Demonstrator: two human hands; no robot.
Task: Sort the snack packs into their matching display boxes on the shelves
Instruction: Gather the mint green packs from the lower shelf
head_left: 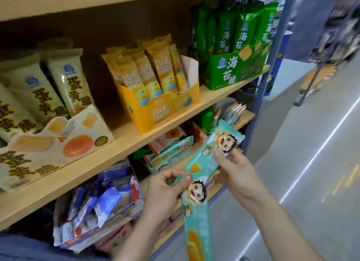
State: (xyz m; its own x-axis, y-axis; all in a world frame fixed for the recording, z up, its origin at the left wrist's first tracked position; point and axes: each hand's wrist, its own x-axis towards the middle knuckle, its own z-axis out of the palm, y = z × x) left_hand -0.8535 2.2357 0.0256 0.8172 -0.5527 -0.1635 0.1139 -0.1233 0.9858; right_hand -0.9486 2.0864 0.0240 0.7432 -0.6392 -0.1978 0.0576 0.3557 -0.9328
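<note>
Green "海苔脆" box, cream "蛋黄脆" box

On the upper shelf three boxes stand in a row: left box at the frame's left, middle box at centre, right box at upper right; beneath the shelf, a heaped box at lower left, a low box at centre; in front, left hand holds the lower pack, right hand the upper pack.
</note>
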